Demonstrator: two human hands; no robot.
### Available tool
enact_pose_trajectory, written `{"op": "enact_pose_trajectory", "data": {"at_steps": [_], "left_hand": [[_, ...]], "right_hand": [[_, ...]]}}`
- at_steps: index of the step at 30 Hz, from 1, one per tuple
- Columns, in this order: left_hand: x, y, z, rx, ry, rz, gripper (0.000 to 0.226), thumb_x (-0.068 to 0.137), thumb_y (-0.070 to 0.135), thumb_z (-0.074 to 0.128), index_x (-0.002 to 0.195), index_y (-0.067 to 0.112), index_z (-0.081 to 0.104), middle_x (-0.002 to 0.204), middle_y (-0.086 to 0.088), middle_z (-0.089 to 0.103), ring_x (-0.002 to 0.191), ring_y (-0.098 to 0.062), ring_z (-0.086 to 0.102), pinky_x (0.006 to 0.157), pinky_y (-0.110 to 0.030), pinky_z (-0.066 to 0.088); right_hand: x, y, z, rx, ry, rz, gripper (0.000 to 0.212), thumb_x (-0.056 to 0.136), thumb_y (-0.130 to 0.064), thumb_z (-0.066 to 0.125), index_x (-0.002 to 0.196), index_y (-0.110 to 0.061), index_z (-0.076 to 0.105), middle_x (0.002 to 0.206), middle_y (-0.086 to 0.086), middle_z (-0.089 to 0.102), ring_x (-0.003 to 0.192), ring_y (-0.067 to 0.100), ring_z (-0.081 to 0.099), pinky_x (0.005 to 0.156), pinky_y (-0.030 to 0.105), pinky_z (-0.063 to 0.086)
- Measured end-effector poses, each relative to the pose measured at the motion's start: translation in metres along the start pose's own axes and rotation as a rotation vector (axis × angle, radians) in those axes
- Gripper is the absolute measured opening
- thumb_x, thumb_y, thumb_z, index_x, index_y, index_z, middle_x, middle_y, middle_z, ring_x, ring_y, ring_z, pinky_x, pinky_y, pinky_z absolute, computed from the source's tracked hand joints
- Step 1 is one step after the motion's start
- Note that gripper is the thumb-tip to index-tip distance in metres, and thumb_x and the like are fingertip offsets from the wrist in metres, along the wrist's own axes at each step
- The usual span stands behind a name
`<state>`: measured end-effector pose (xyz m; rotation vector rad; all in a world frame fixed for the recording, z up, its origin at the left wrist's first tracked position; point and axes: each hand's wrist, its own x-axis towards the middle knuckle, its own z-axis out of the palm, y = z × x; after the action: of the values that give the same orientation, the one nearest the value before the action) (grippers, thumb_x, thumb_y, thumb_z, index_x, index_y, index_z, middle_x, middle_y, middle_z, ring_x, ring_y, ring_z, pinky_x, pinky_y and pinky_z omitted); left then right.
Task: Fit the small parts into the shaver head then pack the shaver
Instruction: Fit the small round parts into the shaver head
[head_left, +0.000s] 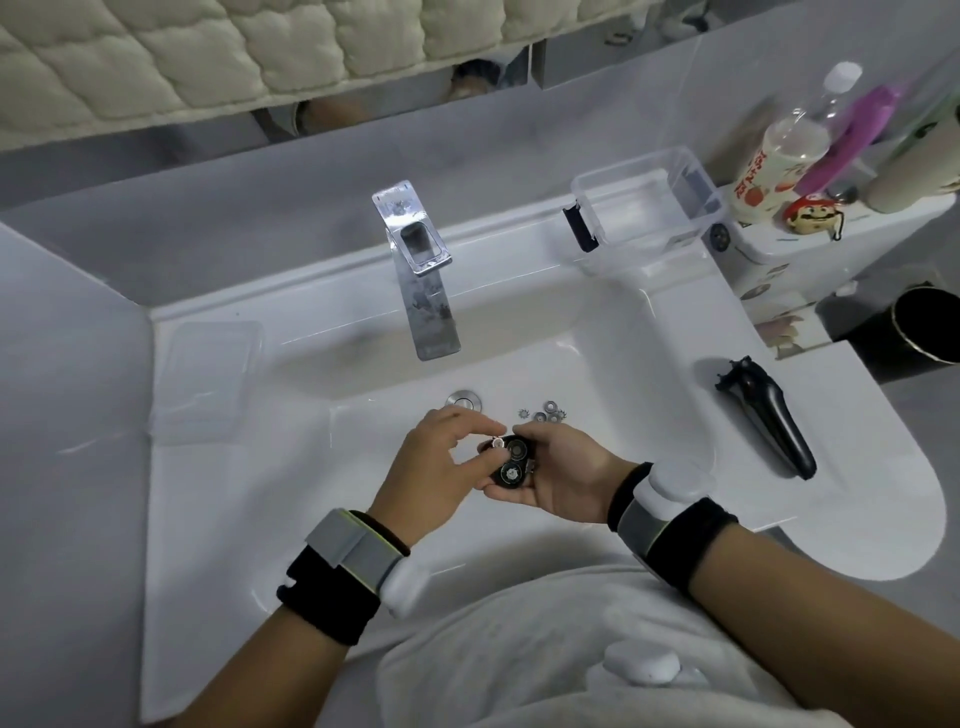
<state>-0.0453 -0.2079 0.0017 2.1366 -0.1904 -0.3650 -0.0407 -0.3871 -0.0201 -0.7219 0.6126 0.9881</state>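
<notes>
Black shaver head lay cupped in the right hand, cavities up, held over the sink basin, likely so a dropped piece would stay in the bowl. Left hand pinched a small silvery part at the head's upper-left socket, seemingly seating it. Spare cutters and rings sat clustered on the basin floor just beyond the hands, near the drain; a risk if nudged. Shaver body rested apart on the white worktop to the right. Clear box stood open behind, probably for packing.
</notes>
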Motion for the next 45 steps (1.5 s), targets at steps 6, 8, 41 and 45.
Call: {"op": "enact_pose_trajectory", "data": {"at_steps": [6, 8, 41, 45], "left_hand": [[0.003, 0.006, 0.014, 0.017, -0.01, 0.018, 0.02, 0.082, 0.024, 0.075, 0.101, 0.028, 0.074, 0.114, 0.012, 0.056, 0.116, -0.003, 0.047, 0.096, -0.004, 0.03], [0.003, 0.006, 0.017, -0.002, -0.001, 0.006, 0.021, 0.081, 0.023, 0.076, 0.1, 0.03, 0.074, 0.113, 0.012, 0.057, 0.115, -0.002, 0.048, 0.096, -0.007, 0.032], [0.088, -0.044, 0.138, 0.511, -0.329, -0.414, 0.062, 0.083, 0.044, 0.065, 0.135, 0.019, 0.042, 0.132, -0.01, 0.045, 0.118, -0.029, 0.053, 0.096, -0.04, 0.046], [0.096, -0.058, 0.154, 0.685, -0.364, -0.481, 0.063, 0.082, 0.053, 0.058, 0.133, 0.02, 0.041, 0.129, -0.009, 0.045, 0.114, -0.031, 0.053, 0.089, -0.041, 0.048]], "right_hand": [[-0.004, 0.0, 0.002, -0.043, -0.07, -0.058, 0.029, 0.104, -0.018, 0.041, 0.123, -0.005, 0.059, 0.105, 0.011, 0.062, 0.084, 0.02, 0.069, 0.094, 0.044, 0.056], [-0.005, 0.0, 0.0, -0.036, -0.086, -0.067, 0.03, 0.104, -0.018, 0.041, 0.122, -0.005, 0.06, 0.105, 0.011, 0.064, 0.084, 0.02, 0.07, 0.096, 0.045, 0.056], [-0.065, -0.018, -0.119, 0.403, 0.188, -0.209, 0.047, 0.106, -0.024, 0.029, 0.111, 0.01, 0.061, 0.097, 0.028, 0.073, 0.094, 0.039, 0.068, 0.083, 0.043, 0.059], [-0.069, -0.02, -0.122, 0.398, 0.199, -0.193, 0.047, 0.106, -0.025, 0.03, 0.11, 0.01, 0.061, 0.097, 0.027, 0.073, 0.092, 0.039, 0.069, 0.083, 0.042, 0.059]]}}
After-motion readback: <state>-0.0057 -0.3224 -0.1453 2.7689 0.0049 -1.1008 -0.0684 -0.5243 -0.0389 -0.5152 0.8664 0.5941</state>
